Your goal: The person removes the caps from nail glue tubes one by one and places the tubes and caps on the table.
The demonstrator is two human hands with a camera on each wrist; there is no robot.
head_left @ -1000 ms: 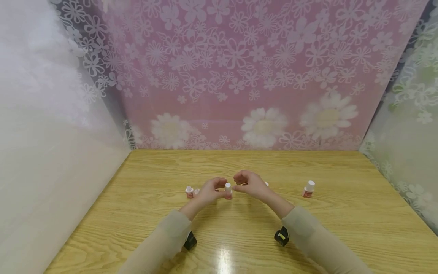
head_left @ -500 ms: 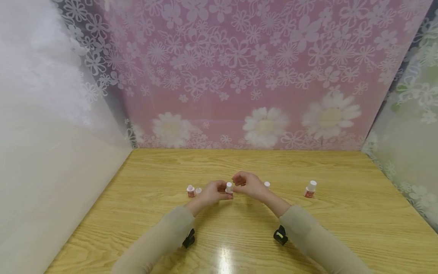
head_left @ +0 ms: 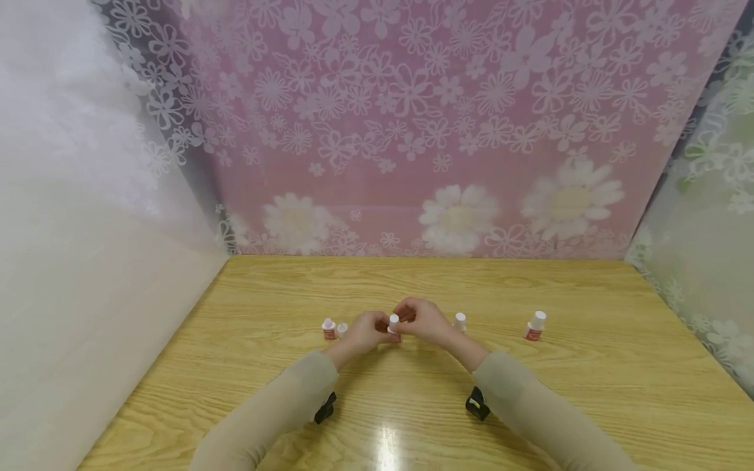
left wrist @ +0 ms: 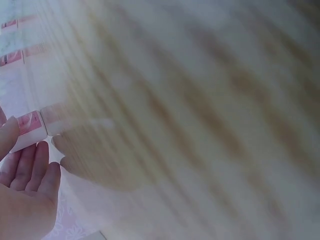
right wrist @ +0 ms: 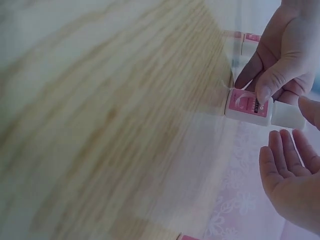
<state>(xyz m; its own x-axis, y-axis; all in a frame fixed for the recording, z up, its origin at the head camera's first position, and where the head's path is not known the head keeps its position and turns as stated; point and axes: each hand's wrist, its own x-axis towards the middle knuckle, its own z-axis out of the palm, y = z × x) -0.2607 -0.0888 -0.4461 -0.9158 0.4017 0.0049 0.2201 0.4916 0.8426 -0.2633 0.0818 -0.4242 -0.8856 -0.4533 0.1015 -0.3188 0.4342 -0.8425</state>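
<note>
1. One bare left hand pinches the body of a small white plastic bottle with pink-red label.
2. The right hand is at its white cylindrical cap; I cannot tell if its fingers close there.
3. This bottle is upright, at or just above the yellowish wooden table.
4. In my judgement, the body should be held firm and vertical, the cap gripped evenly.

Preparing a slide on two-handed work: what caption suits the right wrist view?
Left hand holds a pink-labelled bottle, right hand at its white cap.
</note>
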